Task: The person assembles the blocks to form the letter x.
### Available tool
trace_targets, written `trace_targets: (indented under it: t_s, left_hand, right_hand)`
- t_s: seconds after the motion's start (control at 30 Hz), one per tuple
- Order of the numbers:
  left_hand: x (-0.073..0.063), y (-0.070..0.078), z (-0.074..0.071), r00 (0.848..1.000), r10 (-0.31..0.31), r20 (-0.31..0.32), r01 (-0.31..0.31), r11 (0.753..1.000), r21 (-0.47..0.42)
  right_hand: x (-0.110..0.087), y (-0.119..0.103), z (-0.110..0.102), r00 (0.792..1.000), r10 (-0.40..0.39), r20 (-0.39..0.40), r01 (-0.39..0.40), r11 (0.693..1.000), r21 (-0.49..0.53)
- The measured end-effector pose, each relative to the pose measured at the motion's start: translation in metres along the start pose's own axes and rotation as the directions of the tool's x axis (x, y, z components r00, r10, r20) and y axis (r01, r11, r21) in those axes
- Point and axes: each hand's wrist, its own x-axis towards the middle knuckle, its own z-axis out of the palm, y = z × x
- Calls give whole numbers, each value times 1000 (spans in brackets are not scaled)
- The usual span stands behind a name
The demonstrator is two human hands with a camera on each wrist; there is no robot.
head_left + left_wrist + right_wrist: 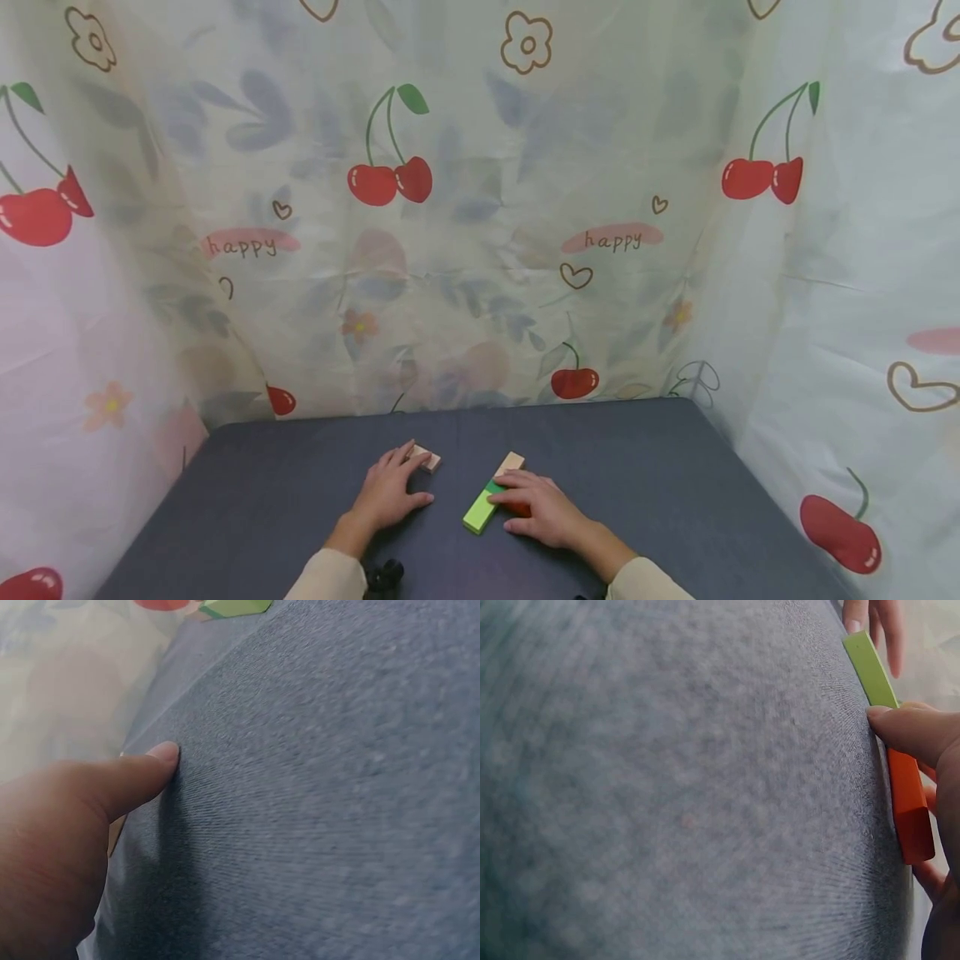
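My left hand (388,493) lies palm down with its fingers over a small plain wooden block (431,462), partly hidden beneath them. In the left wrist view the thumb (142,776) stretches out over the cloth, apart from that block. My right hand (551,512) holds an orange-red block (909,806), thumb on the near side and fingers on the far side. Against it in the head view lies a row: a light green block (477,513), a darker green block (495,486) half hidden by fingers, and a plain wooden block (512,462) at the far end.
Dark grey cloth (300,500) covers the table. Behind and at both sides hangs a pale curtain (465,250) printed with cherries and flowers. A small black object (385,575) shows beside the left sleeve.
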Motion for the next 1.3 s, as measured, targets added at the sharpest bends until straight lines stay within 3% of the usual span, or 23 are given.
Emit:
trace_targets:
  t_s: [0.23, 0.6, 1.3]
  left_hand:
    - [4, 0, -4, 997, -11, 71, 10, 1000, 16]
    - [9, -2, -5, 994, -11, 110, 1, 996, 91]
    - [17, -1, -10, 994, 105, -4, -103, 981, 163]
  right_hand:
    - [1, 1, 0, 1000, 11, 12, -11, 1000, 9]
    - [1, 0, 0, 1000, 6, 5, -6, 1000, 9]
    - [1, 0, -1, 1000, 21, 16, -21, 1000, 7]
